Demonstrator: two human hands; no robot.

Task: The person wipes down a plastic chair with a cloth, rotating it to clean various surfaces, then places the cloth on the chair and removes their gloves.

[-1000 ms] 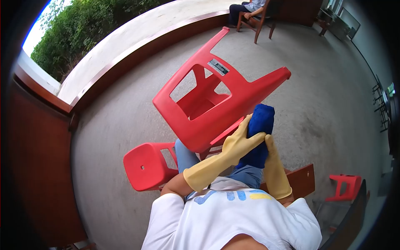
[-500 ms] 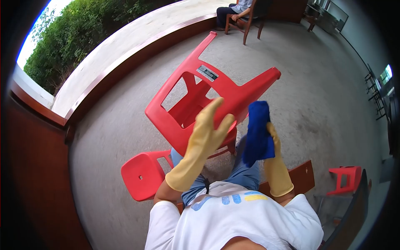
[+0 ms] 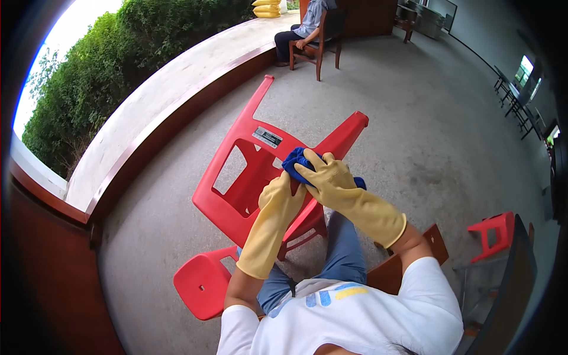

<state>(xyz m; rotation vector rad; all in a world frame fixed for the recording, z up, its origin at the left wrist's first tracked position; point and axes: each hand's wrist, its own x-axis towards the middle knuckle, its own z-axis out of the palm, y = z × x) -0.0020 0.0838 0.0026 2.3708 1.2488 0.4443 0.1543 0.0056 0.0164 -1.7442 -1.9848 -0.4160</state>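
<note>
A red plastic stool [image 3: 228,207] lies tipped on its side in front of my knees, its legs pointing up and away. My right hand [image 3: 331,177], in a yellow rubber glove, presses a bunched blue cloth [image 3: 297,160] against the stool near the base of a leg. The cloth's other end shows beyond that hand. Beside it my left hand [image 3: 281,195], gloved the same way, is closed at the stool's edge just below the cloth.
A second red stool [image 3: 202,286] stands at lower left, a third [image 3: 494,234] at far right. Brown wood [image 3: 384,275] is beside my legs. A person [image 3: 305,32] sits on a wooden chair [image 3: 331,44] at the back, near a low ledge [image 3: 177,100].
The blue cloth has moved from above my lap onto the tipped stool. The hand that was spread is now at the stool's edge. The view has shifted, bringing more of the seated person in.
</note>
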